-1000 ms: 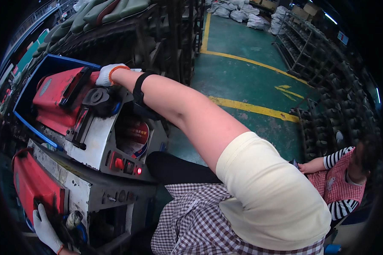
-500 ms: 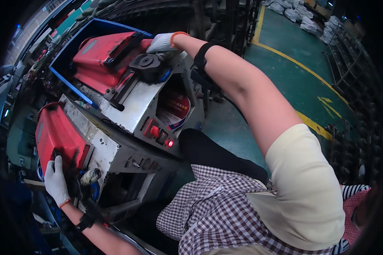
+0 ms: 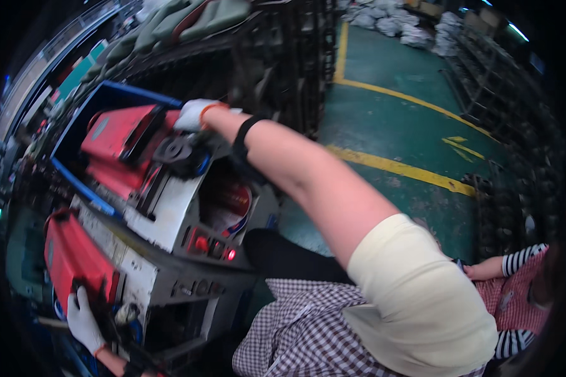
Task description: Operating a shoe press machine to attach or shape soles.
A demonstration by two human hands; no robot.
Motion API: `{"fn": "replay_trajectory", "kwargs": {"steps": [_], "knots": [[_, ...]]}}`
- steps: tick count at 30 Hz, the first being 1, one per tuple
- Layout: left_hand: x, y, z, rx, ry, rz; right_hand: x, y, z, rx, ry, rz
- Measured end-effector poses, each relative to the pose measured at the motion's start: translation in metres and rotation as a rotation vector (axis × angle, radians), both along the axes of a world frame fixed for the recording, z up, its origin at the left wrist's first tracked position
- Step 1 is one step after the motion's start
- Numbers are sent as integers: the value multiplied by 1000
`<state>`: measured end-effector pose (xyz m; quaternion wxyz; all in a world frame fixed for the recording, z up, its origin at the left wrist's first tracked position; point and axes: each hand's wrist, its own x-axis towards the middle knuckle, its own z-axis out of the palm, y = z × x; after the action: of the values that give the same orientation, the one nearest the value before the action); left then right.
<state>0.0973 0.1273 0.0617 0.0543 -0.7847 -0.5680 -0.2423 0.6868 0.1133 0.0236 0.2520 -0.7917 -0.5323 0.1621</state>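
Two machines with metal bodies and red housings stand side by side on my left. My right hand [image 3: 194,115], in a white glove with an orange cuff, is stretched over to the farther red housing [image 3: 116,138]. It is closed around a red part [image 3: 172,118] beside that housing. Below it sits a dark round fitting [image 3: 177,151]. My left hand [image 3: 85,322], also gloved, is at the front end of the nearer red housing [image 3: 75,254]. Its fingers close at a black piece there; what they grip is partly hidden.
A blue bin [image 3: 82,182] surrounds the back of the farther machine. Its front carries red switches and a lit red lamp [image 3: 231,254]. Dark racks [image 3: 283,75] stand beyond. Yellow lines [image 3: 396,166] mark the green floor. Another person [image 3: 516,292] is at the right.
My view has swung, so the machines and both hands sit lower and farther left. Both hands keep their places at the red housings. More of the other person shows at the right.
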Motion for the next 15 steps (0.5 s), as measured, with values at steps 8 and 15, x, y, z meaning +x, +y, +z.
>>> {"fn": "replay_trajectory", "kwargs": {"steps": [8,15], "knots": [[43,-31,17,-76,152,200,-6,-20,12,6,-34,-136],[35,-39,16,48,215,147,-16,-15,10,28,-63,-150]]}}
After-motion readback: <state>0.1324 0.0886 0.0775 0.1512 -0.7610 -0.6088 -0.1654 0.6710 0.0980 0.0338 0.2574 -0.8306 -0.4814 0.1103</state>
